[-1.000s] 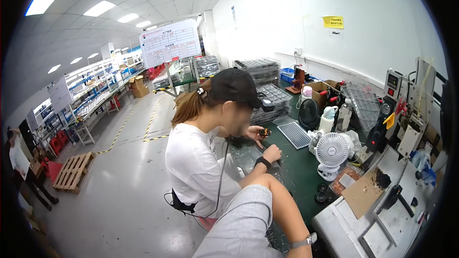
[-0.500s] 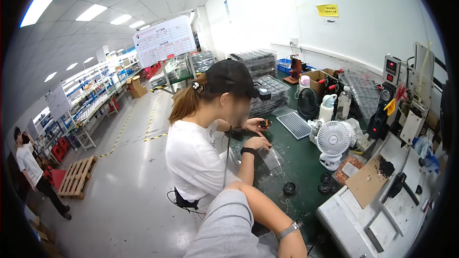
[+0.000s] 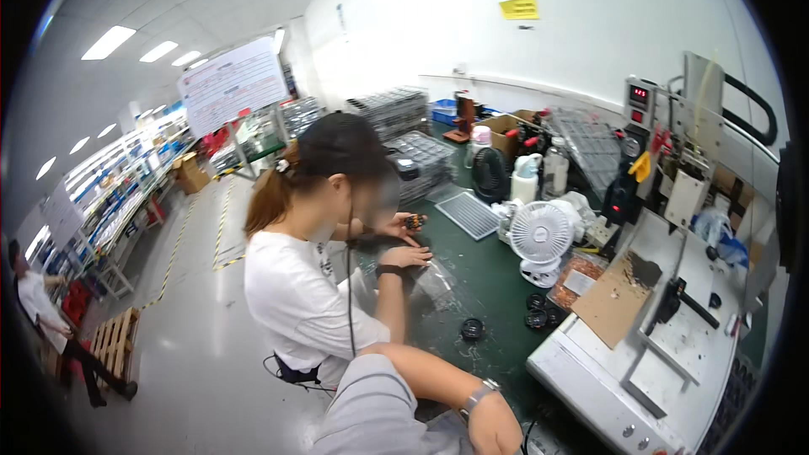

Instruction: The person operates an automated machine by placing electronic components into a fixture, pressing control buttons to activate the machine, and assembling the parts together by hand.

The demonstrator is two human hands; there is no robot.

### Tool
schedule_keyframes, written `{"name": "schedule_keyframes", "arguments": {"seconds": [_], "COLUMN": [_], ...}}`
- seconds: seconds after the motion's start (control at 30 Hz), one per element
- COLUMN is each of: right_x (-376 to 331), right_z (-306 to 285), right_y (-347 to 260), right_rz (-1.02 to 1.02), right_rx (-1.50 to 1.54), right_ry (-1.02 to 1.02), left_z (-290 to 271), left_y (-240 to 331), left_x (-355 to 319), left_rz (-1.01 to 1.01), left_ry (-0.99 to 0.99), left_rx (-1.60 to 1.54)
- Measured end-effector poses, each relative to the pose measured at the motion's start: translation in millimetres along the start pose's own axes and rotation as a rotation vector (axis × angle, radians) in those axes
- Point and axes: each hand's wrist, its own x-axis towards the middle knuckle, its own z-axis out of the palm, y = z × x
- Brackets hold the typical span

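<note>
My left hand (image 3: 494,428) hangs at the lower edge of the view, at the near edge of the green table, below a wristwatch (image 3: 480,394) with a metal band. Its fingers are cut off by the picture's edge, so what they hold, if anything, is hidden. My forearm comes out of a grey sleeve (image 3: 362,400) and crosses to the right. Nearest to it on the table is a round black part (image 3: 472,329), with several similar black parts (image 3: 537,312) further right. A white machine bed (image 3: 581,371) stands right of the hand. My right hand is out of view.
Close on my left sits a co-worker (image 3: 312,286) in a white shirt, one hand holding a small black and orange part (image 3: 415,222). A white fan (image 3: 541,240), bottles (image 3: 554,164) and stacked clear trays (image 3: 421,160) stand beyond. Brown cardboard (image 3: 602,312) lies on the machine.
The view has turned to the right, so the scene has shifted left. More of the machine shows, and my left hand has come further into view. The co-worker still holds the small part.
</note>
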Motion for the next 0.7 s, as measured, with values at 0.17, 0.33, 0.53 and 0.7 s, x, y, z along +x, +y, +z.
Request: {"name": "schedule_keyframes", "arguments": {"seconds": [0.17,0.33,0.53,0.7], "right_x": [-1.2,43.1,11.5,-5.6], "right_z": [-24.7,-70.1,-7.1,7.2], "right_y": [-20.0,-81.6,-122.3,-129.7], "right_rz": [0.17,0.035,-0.131,-0.04], "right_rx": [-0.292,0.328,0.478,0.361], "right_ry": [-0.309,-0.259,-0.31,-0.299], "left_z": [-25.5,-54.2,-144.3,-197.0], "left_y": [51.4,72.5,38.8,-13.8], "left_x": [0.6,53.5,109.5,96.4], "left_rz": [0.509,0.421,0.333,0.326], "left_ry": [0.249,0.408,0.492,0.938], "left_rx": [0.315,0.854,0.903,1.042]}}
